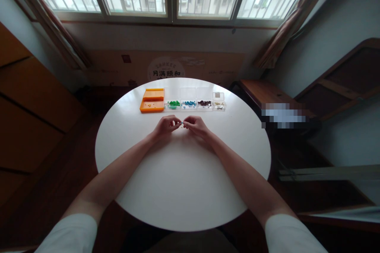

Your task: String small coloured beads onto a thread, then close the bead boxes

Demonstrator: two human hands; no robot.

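Note:
My left hand point(166, 125) and my right hand point(195, 125) meet over the middle of the round white table point(182, 189). Both are closed in a pinch, fingertips touching around a tiny piece point(181, 123) too small to name. Just beyond them stands a row of containers: an orange tray point(152, 100) with a few small bits in it, then clear boxes holding green pieces point(173, 104), blue pieces point(188, 104), dark pieces point(204, 103) and pale pieces point(219, 104).
A cardboard box point(166, 67) with printed characters stands behind the table under the window. A wooden bench point(267, 95) is at the right, wooden cabinets point(26, 99) at the left, and curtains hang at both window sides.

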